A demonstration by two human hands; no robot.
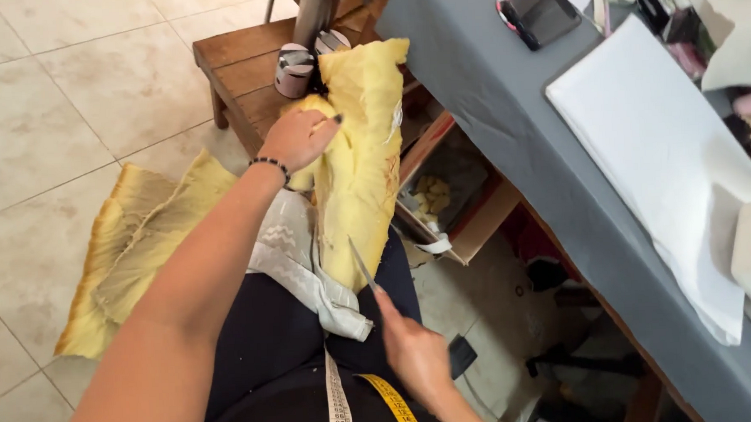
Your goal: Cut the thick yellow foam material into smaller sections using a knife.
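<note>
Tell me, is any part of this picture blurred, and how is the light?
Head view: the right hand and the scissors it holds are smeared by motion; the left hand on the yellow cloth is sharper. Light is soft and even, no glare on the floor tiles, only faint shadows.

Grey-covered table as landmark, running diagonally from top centre to lower right. Left of table: floor of large pale beige tiles with thin grout lines, evenly lit (soft light, faint shadows). Just left of table's upper end: low wooden stool, brown slats. Under table edge: open cardboard box with dark lining. Below table, further right: shadowed floor, dark clutter too dim to tell. On table: large white sheet.
</note>
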